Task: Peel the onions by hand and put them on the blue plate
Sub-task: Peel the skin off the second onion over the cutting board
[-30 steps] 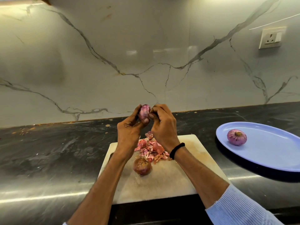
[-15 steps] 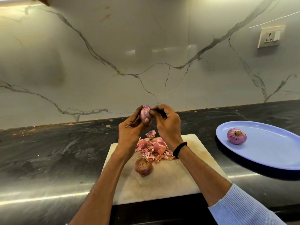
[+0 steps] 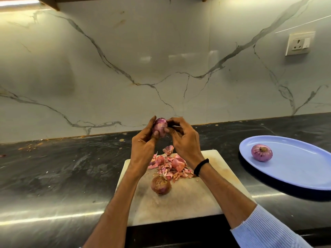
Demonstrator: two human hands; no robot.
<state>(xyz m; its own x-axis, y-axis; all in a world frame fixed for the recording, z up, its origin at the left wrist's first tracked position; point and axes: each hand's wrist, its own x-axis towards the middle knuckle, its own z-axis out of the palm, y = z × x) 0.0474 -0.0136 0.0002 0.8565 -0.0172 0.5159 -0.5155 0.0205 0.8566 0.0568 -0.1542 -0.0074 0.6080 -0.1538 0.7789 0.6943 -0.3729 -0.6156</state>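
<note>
A purple onion (image 3: 160, 126) is held up above the cutting board (image 3: 188, 199). My left hand (image 3: 143, 149) grips it from the left and below. My right hand (image 3: 182, 140) pinches its right side with the fingertips. On the board lies an unpeeled brownish onion (image 3: 160, 185), just in front of a heap of pink onion skins (image 3: 170, 166). A peeled purple onion (image 3: 261, 152) rests on the blue plate (image 3: 304, 169) at the right.
The board sits on a dark stone counter (image 3: 62, 167) against a marble wall. A wall socket (image 3: 298, 44) is at the upper right. The counter's front edge runs under my forearms.
Both hands stay together around the held onion, with the fingers shifting slightly on its skin. The onions on the board and plate have not moved.
</note>
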